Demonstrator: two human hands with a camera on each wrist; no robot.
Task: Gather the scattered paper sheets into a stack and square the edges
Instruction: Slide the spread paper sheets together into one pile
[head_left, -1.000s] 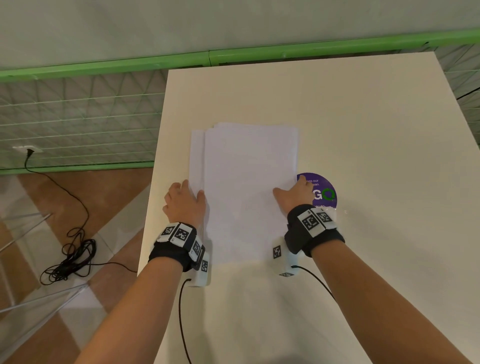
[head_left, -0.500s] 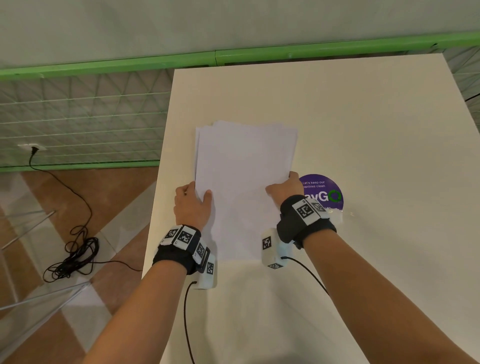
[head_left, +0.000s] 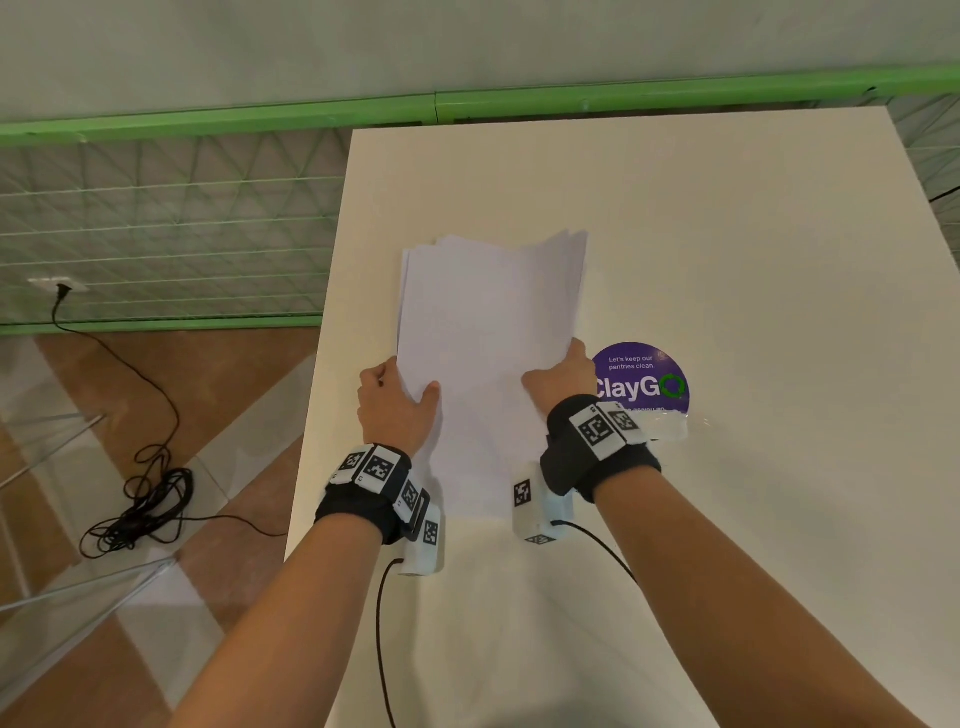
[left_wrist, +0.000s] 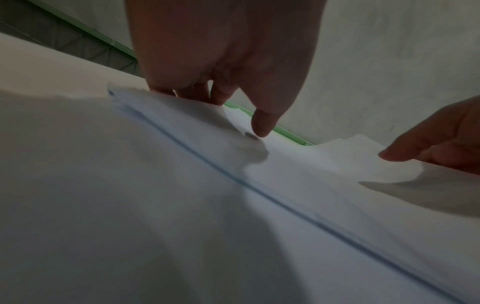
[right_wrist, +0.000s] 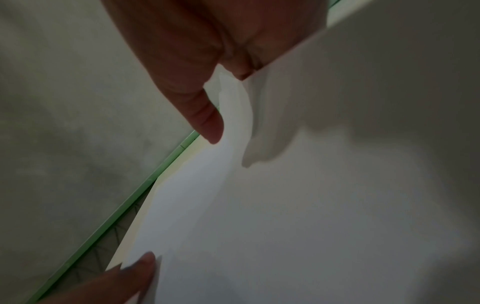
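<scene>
A stack of white paper sheets (head_left: 488, 338) is lifted off the cream table (head_left: 727, 234), its far end tilted up and its near end low by my wrists. Its top edges are uneven and fanned. My left hand (head_left: 397, 397) grips the stack's left edge, thumb on top and fingers underneath. My right hand (head_left: 558, 379) grips the right edge the same way. In the left wrist view the thumb (left_wrist: 262, 123) lies over the sheets (left_wrist: 285, 185). In the right wrist view the thumb (right_wrist: 207, 123) lies over the paper (right_wrist: 259, 226), and the other hand's fingertip (right_wrist: 145, 265) shows at the far edge.
A round purple sticker (head_left: 644, 379) is stuck on the table just right of my right hand. The table's left edge runs close to my left hand. Beyond it are a green rail (head_left: 208, 122), mesh fencing and a coiled black cable (head_left: 140, 509) on the floor.
Both hands went from pressing flat on the stack's sides to gripping its edges. The stack has risen off the table and narrowed as the sheets were pushed together.
</scene>
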